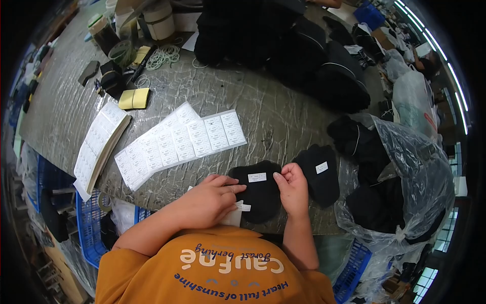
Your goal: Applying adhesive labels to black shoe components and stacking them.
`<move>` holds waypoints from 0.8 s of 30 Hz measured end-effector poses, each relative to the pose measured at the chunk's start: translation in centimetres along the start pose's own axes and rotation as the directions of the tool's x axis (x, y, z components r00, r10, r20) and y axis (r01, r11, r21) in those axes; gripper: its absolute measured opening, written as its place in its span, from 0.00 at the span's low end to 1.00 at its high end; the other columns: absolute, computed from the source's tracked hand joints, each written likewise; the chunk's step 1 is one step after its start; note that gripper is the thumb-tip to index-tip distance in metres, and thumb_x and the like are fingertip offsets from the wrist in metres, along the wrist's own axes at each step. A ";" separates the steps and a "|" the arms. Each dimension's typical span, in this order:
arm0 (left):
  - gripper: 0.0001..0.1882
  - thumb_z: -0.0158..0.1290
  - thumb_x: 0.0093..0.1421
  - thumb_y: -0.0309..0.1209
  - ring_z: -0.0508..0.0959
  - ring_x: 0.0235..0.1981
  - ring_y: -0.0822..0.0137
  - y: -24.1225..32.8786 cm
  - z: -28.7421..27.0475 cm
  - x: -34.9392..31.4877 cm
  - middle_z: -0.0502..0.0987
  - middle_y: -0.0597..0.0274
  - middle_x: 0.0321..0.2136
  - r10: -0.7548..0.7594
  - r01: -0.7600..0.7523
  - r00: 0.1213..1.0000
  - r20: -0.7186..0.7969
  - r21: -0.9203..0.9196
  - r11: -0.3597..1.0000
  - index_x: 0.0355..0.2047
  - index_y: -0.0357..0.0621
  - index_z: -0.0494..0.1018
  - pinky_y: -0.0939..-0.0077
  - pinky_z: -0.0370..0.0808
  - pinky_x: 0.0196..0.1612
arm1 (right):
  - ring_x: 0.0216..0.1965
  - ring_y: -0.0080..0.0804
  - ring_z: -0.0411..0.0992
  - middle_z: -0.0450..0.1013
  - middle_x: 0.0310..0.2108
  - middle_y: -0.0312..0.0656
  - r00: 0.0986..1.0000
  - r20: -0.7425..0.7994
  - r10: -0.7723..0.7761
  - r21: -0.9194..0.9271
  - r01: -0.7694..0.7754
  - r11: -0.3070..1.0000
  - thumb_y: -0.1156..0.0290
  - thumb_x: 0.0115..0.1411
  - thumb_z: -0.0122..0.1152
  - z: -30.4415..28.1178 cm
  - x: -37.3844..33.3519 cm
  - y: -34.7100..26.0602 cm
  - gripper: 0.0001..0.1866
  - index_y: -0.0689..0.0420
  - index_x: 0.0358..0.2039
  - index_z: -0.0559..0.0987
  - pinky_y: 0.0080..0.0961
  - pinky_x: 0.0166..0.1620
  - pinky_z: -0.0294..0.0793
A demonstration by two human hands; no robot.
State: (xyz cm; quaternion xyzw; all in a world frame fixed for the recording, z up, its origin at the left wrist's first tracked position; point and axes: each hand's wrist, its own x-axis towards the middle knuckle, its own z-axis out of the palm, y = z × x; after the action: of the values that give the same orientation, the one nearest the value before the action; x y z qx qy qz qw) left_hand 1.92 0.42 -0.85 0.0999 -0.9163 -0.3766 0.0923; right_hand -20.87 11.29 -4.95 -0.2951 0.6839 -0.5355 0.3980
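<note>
In front of me lies a black fabric piece (262, 205) with a scalloped top edge and a small white label (257, 177) near that edge. My left hand (215, 197) rests on its left side, fingers stretched and lying flat. Below that hand a whitish strip (233, 215) sticks out, partly hidden by it. At the piece's upper right edge is my right hand (293, 187), thumb and fingers drawn together; whatever is between them is too small to see. A second black piece (324, 187) with its own white label (322, 167) lies just right of this hand.
Overlapping label sheets (182, 139) lie left of centre, beside a thick label stack (101, 147). Bundled black pieces (329, 76) are piled at the back. To the right stands a clear plastic bag (425, 182) of black goods. Yellow pads (134, 99), string (163, 55) and jars (104, 35) sit back left.
</note>
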 end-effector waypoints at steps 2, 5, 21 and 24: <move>0.17 0.55 0.55 0.26 0.71 0.53 0.49 -0.2 -0.1 -0.1 0.75 0.52 0.50 0.015 -0.015 1.000 -0.011 -0.015 1.000 0.44 0.32 0.73 0.54 0.64 0.57 | 0.27 0.14 0.66 0.71 0.26 0.32 1.000 0.015 0.020 0.084 -0.021 0.996 0.83 0.59 0.57 -0.3 0.3 0.3 0.07 0.60 0.36 0.70 0.13 0.32 0.66; 0.19 0.55 0.55 0.26 0.71 0.52 0.50 -0.2 -0.2 0.0 0.76 0.52 0.49 0.038 -0.038 0.999 -0.022 -0.006 0.999 0.47 0.32 0.72 0.55 0.65 0.56 | 0.31 0.17 0.70 0.73 0.30 0.36 0.996 0.043 0.079 0.260 -0.087 0.962 0.84 0.60 0.54 0.0 0.5 -0.6 0.07 0.62 0.39 0.70 0.15 0.37 0.70; 0.05 0.60 0.54 0.28 0.76 0.29 0.53 -0.6 -0.5 0.4 0.78 0.56 0.26 -0.058 0.031 0.987 -0.148 -0.178 0.984 0.28 0.39 0.77 0.61 0.72 0.36 | 0.31 0.19 0.73 0.77 0.31 0.39 0.988 -0.150 -0.019 0.138 0.040 0.990 0.82 0.61 0.54 -12.0 1.3 -5.0 0.09 0.61 0.42 0.71 0.17 0.37 0.71; 0.08 0.61 0.54 0.31 0.74 0.25 0.50 -0.8 0.2 0.4 0.73 0.55 0.20 -0.063 0.027 0.977 -0.205 -0.174 0.984 0.24 0.40 0.76 0.59 0.70 0.30 | 0.29 0.18 0.73 0.77 0.29 0.38 0.979 -0.204 0.003 0.003 -0.003 1.000 0.81 0.61 0.54 -14.1 2.2 -4.2 0.08 0.61 0.42 0.71 0.16 0.34 0.71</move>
State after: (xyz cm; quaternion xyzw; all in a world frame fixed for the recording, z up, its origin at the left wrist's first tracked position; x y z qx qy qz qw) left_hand 1.60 -0.12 -1.49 0.1514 -0.8635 -0.4429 0.1879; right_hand -34.25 15.42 0.11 -0.2369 0.7207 -0.5634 0.3270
